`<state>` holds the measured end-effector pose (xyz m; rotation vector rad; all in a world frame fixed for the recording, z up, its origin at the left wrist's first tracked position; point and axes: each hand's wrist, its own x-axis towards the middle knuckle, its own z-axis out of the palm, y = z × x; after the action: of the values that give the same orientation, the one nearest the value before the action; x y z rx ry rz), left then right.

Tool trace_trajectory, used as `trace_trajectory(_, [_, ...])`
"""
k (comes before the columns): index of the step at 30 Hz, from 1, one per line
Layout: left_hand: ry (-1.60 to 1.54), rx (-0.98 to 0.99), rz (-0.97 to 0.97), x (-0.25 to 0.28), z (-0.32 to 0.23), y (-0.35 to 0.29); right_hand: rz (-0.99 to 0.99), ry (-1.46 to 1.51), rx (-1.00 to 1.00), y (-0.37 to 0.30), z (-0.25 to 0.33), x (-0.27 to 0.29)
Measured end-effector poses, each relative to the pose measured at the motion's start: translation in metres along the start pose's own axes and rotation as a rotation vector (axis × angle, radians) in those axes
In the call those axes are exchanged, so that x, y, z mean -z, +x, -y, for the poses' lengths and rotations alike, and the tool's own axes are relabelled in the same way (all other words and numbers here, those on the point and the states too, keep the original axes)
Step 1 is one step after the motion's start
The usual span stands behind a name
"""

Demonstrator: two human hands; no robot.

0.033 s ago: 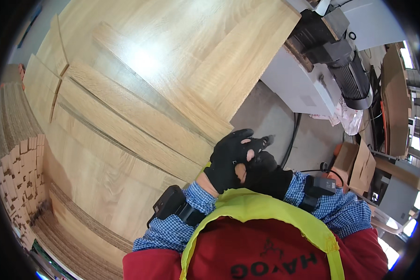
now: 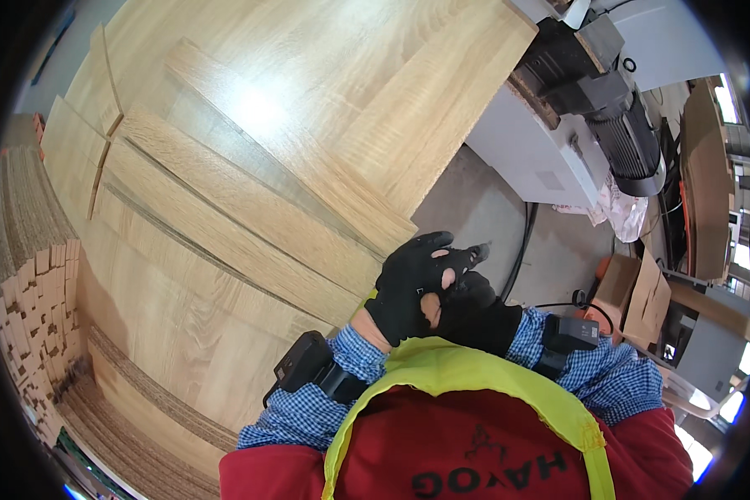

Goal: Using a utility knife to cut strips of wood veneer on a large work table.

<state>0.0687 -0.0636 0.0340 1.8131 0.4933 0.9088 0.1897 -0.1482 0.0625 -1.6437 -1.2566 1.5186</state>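
- L hand (image 2: pixel 402 296) & R hand (image 2: pixel 473 307), both gloved, press tog. in front of the person; can't tell if they grip anything.
- Wood strips (image 2: pixel 250 202) lie to the left, ends right by L hand; can't tell if touching.
- L hand's black glove (image 2: pixel 392 312) has holes, so a rough edge could poke skin.
- A bump could maybe knock strips off, b/c ends look nr the edge.
- Tall strip pile (image 2: pixel 37 283), far left, could tip if hit.

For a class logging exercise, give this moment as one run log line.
left hand, right hand: gloved, touching | nearby: wooden strips on panel | upper right: dark motor
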Motion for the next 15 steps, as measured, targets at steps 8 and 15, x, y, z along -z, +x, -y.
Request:
trace_trajectory(8, [-0.093,0.033,-0.048,0.000,-0.005,0.003,0.041,-0.158,-0.003,0.001,0.008,0.002])
trace_trajectory(15, [-0.085,0.041,-0.062,-0.007,0.009,-0.006,-0.006,0.278,-0.022,-0.001,-0.014,-0.006])
